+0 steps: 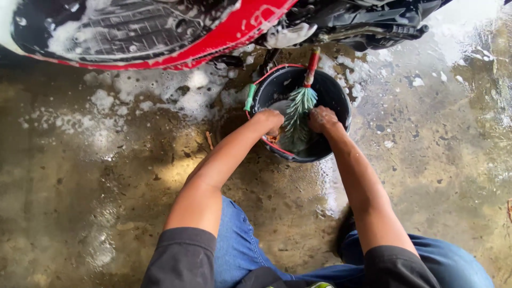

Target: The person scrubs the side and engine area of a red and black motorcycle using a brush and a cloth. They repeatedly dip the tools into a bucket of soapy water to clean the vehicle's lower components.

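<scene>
Wet, stained concrete floor [106,202], soap foam [160,88] in patches. Red, suds-covered motorbike body [160,32] along top edge. Daylight glare on wet floor, upper right.

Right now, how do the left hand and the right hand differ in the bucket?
The left hand is at the black bucket's near-left rim; the right hand is further inside, right of the green brush. The left forearm slants more; the right runs straighter. Both are wet and reach into the bucket.
</scene>
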